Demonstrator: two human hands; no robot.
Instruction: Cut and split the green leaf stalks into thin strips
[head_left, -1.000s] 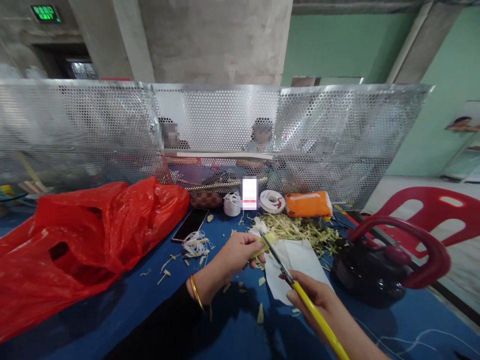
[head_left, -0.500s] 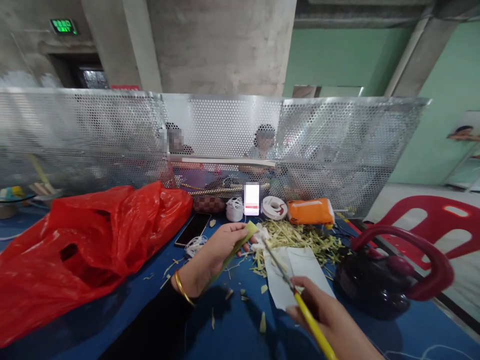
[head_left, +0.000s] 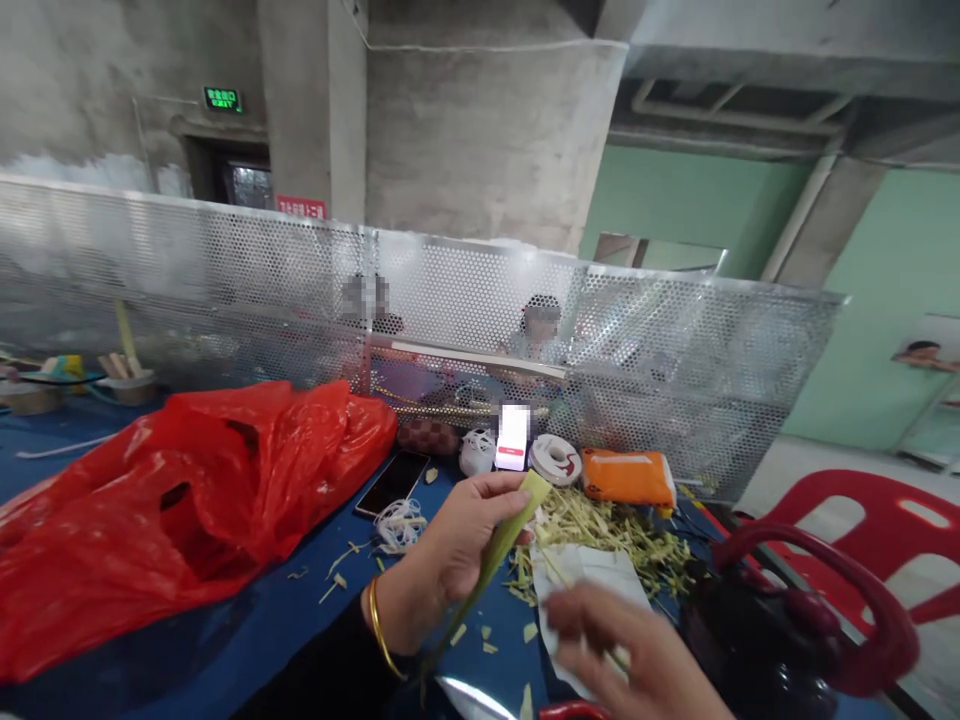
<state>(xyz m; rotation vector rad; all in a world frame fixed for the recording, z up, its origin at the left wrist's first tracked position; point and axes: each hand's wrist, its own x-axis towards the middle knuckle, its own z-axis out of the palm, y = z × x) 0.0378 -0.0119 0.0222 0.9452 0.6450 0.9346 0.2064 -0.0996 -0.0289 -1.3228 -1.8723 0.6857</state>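
Observation:
My left hand [head_left: 469,530], with a gold bangle at the wrist, pinches a flat yellow-green plant strip [head_left: 517,520] between thumb and fingers. The strip slants down past the wrist. Smeared by motion, my right hand [head_left: 615,640] hovers over a white paper sheet [head_left: 592,570]; its fingers are too blurred to tell what they hold. A small pale yellowish patch shows by its fingers. At the bottom edge lie a shiny metal blade [head_left: 472,698] and a red handle [head_left: 574,711], partly cut off by the frame.
Shredded plant bits [head_left: 615,530] are heaped behind the paper. A dark kettle [head_left: 765,630] stands at right, a red plastic bag [head_left: 225,500] at left. Farther back are a lit phone [head_left: 513,440], a white spool [head_left: 555,460], an orange packet [head_left: 628,478] and a perforated metal screen [head_left: 465,290].
The yellow-handled tool in my right hand is no longer visible. That hand has moved lower and blurred. My left hand still holds the strip; the view has tilted upward.

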